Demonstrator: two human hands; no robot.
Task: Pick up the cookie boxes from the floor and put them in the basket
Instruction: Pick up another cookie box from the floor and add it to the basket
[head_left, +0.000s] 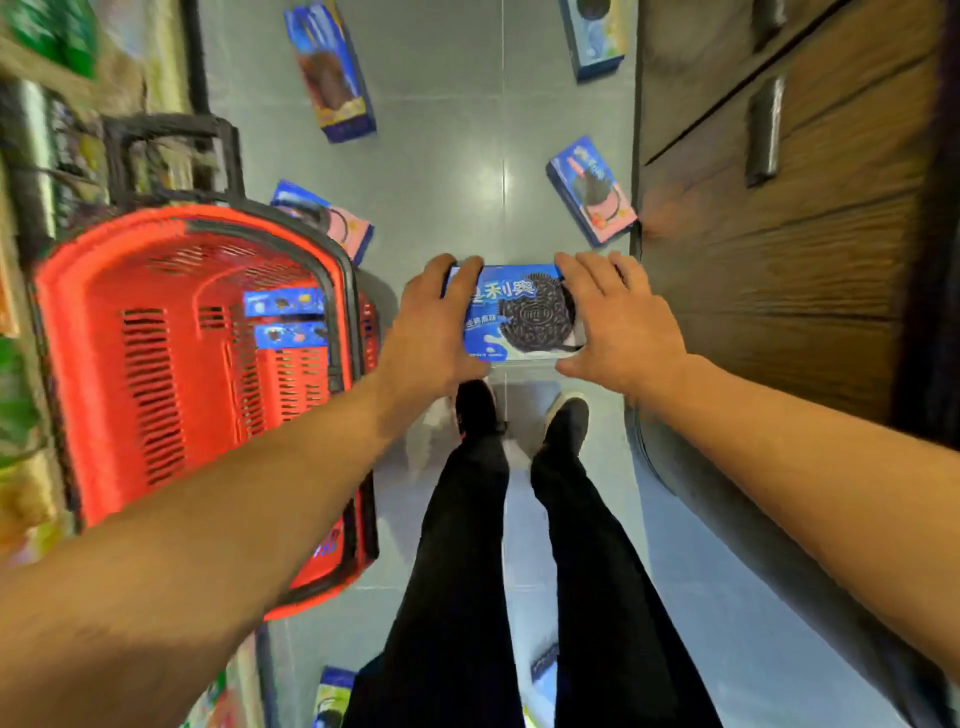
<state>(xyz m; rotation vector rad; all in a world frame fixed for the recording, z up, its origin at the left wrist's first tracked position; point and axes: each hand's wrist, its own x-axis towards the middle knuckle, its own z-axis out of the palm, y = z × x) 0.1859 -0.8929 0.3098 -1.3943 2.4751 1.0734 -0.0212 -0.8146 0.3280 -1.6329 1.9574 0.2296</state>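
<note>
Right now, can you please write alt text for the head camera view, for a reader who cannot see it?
Two hands, left hand and right hand, hold a blue cookie box by its ends above a grey tiled floor. A red basket with boxes inside stands at left; more cookie boxes lie on the floor.

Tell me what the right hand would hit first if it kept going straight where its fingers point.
The right hand points up-frame; first in line looks like the pink-and-blue cookie box by the wooden cabinet, though depth is unclear.

Blue Oreo box (519, 314) flat between my palms, above floor; red basket (93, 291) left, two boxes (284, 318) inside.
</note>
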